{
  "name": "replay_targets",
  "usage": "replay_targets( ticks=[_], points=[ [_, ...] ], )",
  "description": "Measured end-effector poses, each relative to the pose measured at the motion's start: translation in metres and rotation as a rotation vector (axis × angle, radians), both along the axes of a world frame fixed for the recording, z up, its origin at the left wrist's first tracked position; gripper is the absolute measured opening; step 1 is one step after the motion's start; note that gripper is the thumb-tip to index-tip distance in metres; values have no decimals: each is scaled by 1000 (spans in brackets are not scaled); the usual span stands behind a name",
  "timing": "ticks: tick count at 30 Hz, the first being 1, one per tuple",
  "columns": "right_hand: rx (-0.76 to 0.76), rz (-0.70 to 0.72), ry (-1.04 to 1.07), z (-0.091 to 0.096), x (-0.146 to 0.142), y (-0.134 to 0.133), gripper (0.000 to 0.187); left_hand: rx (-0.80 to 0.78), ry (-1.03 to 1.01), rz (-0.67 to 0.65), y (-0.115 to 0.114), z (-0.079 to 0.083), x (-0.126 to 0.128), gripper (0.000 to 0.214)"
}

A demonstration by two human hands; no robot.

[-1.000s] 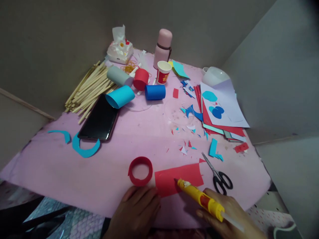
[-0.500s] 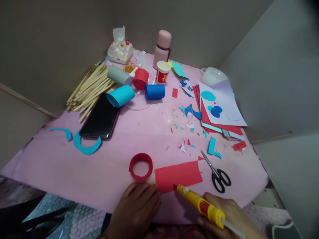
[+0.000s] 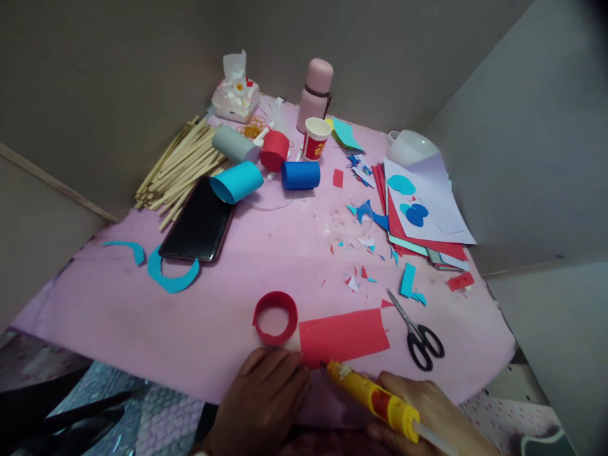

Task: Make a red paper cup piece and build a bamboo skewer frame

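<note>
Clock face laid on the tabletop [image 3: 228,272], 6 at the person's side.

At 9: cyan strip [image 3: 128,247]. Between 8 and 9: open cyan ring [image 3: 173,284], the near end of the phone [image 3: 199,225] overlapping it. At 10: heap of sticks [image 3: 185,168]. Toward 11: cyan tube [image 3: 236,182] lying over the phone's far end as I see it; grey tube [image 3: 235,144] beyond; tissues [image 3: 236,104] farthest.

At 6: left hand [image 3: 266,392], back upward, fingers together, lying at the near-left corner of the red sheet [image 3: 346,332]; whether it pinches anything, I cannot tell. Just beyond its fingers: red ring [image 3: 276,340], standing on its edge. Around 12: red tube [image 3: 274,152], blue tube [image 3: 301,175], flask [image 3: 313,104], cup [image 3: 315,142].

Red sheet lies flat at 5, just right of the ring. Yellow glue gun [image 3: 370,392] slants across, nozzle at the sheet's near edge, clear stick projecting from its rear. Right hand [image 3: 430,405] is wrapped about it.

At 4: scissors [image 3: 415,332], blades spread slightly, pointing toward 11. Between 2 and 3: paper stack [image 3: 437,202].
</note>
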State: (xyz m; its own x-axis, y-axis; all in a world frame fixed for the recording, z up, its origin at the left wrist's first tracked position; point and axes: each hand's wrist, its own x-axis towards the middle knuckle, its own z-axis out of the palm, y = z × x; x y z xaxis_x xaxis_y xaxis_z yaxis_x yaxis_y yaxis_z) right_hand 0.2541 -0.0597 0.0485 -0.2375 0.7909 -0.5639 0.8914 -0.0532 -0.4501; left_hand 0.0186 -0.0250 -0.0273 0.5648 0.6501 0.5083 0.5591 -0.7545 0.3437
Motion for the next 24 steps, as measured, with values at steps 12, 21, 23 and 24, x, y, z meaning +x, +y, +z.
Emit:
replay_targets(
  ticks=[12, 21, 23, 24],
  points=[
    [40, 1, 125, -3, -16, 13, 19, 10, -83, -9, 0, -2, 0, 38],
    [103, -58, 31, -4, -24, 22, 19, -34, -73, -28, -3, -6, 0, 33],
    [130, -70, 38, -5, -24, 24, 17, -39, -74, -25, -3, -6, 0, 35],
    [142, -80, 47, -5, -24, 24, 17, -39, -77, -19, -3, -6, 0, 35]
  ],
)
